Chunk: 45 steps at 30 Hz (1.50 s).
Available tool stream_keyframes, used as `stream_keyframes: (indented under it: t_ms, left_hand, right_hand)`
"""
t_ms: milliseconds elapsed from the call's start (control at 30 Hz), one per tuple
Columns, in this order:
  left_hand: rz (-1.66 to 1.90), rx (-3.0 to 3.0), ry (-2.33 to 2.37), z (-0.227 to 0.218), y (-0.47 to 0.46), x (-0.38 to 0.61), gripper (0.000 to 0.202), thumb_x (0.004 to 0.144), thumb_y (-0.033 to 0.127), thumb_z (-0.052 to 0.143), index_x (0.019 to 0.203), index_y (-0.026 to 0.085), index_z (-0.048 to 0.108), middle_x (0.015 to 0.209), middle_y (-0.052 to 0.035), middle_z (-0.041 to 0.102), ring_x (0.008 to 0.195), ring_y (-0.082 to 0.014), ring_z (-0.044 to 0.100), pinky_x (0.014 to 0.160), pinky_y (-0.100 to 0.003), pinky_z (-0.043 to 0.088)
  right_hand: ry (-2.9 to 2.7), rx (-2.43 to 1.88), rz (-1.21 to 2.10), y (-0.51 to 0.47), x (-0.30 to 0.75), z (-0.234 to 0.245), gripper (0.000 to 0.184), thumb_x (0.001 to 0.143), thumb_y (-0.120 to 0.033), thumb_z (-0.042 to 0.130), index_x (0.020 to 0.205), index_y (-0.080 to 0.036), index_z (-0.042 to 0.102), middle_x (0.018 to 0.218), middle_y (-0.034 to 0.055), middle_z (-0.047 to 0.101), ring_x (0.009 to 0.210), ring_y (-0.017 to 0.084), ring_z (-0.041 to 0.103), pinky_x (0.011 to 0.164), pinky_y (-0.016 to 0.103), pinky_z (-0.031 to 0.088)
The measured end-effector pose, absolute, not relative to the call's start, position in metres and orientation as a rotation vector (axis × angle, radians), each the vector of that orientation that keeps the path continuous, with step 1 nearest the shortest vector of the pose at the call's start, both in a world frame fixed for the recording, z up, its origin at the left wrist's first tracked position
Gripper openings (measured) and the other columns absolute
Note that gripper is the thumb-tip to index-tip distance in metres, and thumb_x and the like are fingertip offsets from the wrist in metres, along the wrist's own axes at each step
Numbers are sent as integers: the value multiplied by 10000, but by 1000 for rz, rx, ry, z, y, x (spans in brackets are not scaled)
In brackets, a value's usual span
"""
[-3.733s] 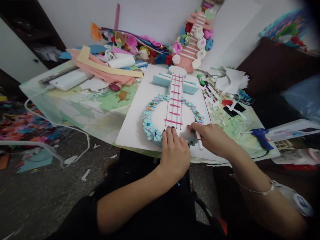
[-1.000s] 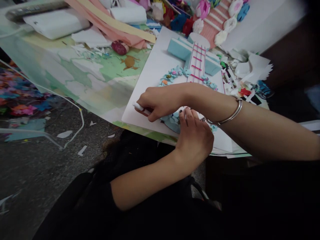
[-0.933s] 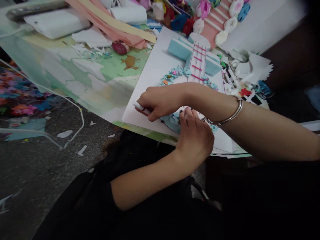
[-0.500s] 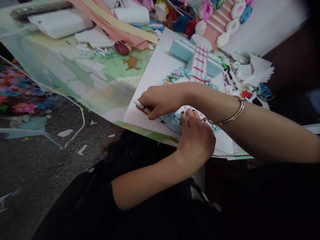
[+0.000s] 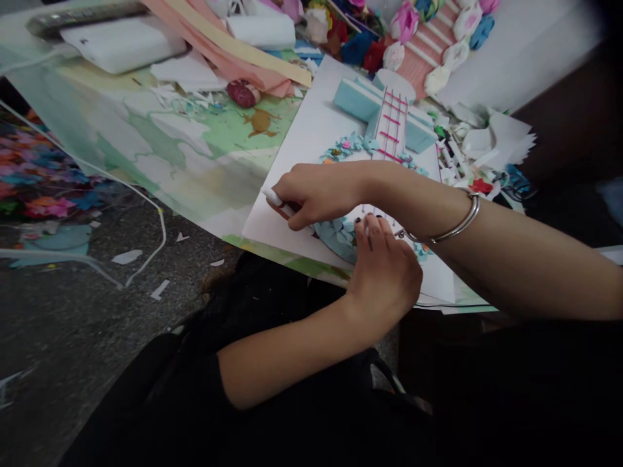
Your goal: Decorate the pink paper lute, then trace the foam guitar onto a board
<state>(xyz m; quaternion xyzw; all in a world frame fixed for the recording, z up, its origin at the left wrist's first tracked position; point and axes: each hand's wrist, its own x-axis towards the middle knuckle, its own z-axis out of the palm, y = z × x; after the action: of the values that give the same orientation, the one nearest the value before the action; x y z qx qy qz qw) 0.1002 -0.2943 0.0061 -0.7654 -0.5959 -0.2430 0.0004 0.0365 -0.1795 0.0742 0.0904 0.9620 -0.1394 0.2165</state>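
Observation:
A guitar-shaped paper craft lies on a white sheet (image 5: pixel 277 170), with a neck (image 5: pixel 392 123) strung in purple and crossed by pink bars. Small light-blue paper flowers (image 5: pixel 351 144) ring its rounded body. My right hand (image 5: pixel 311 194), reaching across from the right, is closed around a white pen (image 5: pixel 275 196) at the body's left side; the pen's lower end is hidden behind the hand. Below that forearm, my left hand (image 5: pixel 384 272) rests its outstretched fingers on the lower part of the craft. Both hands cover much of the body.
Paper scraps (image 5: pixel 496 143) are heaped right of the sheet. Peach paper strips (image 5: pixel 219 39), a white box-like object (image 5: pixel 126 45) and a dark red oval object (image 5: pixel 243 94) lie toward the back. Another flower-edged pink craft (image 5: pixel 428 52) stands behind. Colourful paper flowers (image 5: pixel 48 175) are at left.
The view has shifted very slightly. My right hand keeps the white pen at the body's left side, its fingers barely moved; my left hand stays on the craft.

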Motion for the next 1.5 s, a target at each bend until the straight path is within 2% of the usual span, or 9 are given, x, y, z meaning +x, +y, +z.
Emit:
stream_keyframes:
  t_ms: [200, 467, 700, 1000, 1200, 1500]
  left_hand:
    - [-772, -2383, -1864, 4, -294, 101, 382, 876, 114, 344, 1128, -65, 568, 1245, -333, 532, 1244, -420, 441, 1055, -585, 240]
    - [-776, -2395, -1876, 5, -295, 102, 395, 882, 109, 321, 1137, -66, 566, 1241, -327, 536, 1247, -425, 439, 1063, -589, 240]
    - [-790, -2383, -1891, 5, -294, 101, 381, 875, 101, 339, 1113, -65, 585, 1240, -327, 541, 1238, -414, 454, 1069, -579, 249]
    - [-746, -2374, -1858, 6, -293, 101, 362, 869, 126, 382, 1073, -45, 627, 1152, -314, 603, 1172, -412, 517, 1012, -595, 298]
    - [-742, -2386, -1862, 6, -293, 101, 358, 866, 119, 383, 1074, -53, 618, 1181, -328, 586, 1191, -416, 505, 1021, -609, 273]
    - [-745, -2381, -1850, 5, -292, 102, 390, 872, 122, 364, 1125, -75, 586, 1140, -318, 609, 1185, -424, 511, 1030, -614, 271]
  right_hand:
    - [2655, 306, -389, -180, 36, 71, 38, 756, -137, 623, 744, -110, 600, 678, -12, 612, 701, 115, 543, 629, 255, 319]
    - [2664, 319, -385, -178, 36, 67, 70, 751, -135, 663, 727, -90, 616, 687, -13, 646, 736, 131, 591, 622, 248, 331]
    - [2633, 324, -390, -178, 34, 66, 85, 750, -152, 666, 716, -100, 608, 690, -20, 640, 719, 119, 579, 618, 247, 325]
    - [2587, 184, -258, -175, 29, 58, 150, 784, -229, 620, 817, -83, 612, 716, -4, 613, 690, 128, 575, 602, 238, 345]
    - [2590, 136, -303, -174, 27, 60, 75, 763, -185, 604, 791, -116, 595, 647, -16, 560, 610, 109, 525, 548, 230, 312]
    - [2623, 199, -346, -170, 25, 58, 60, 772, -155, 601, 745, -129, 554, 621, -35, 519, 608, 87, 477, 576, 237, 290]
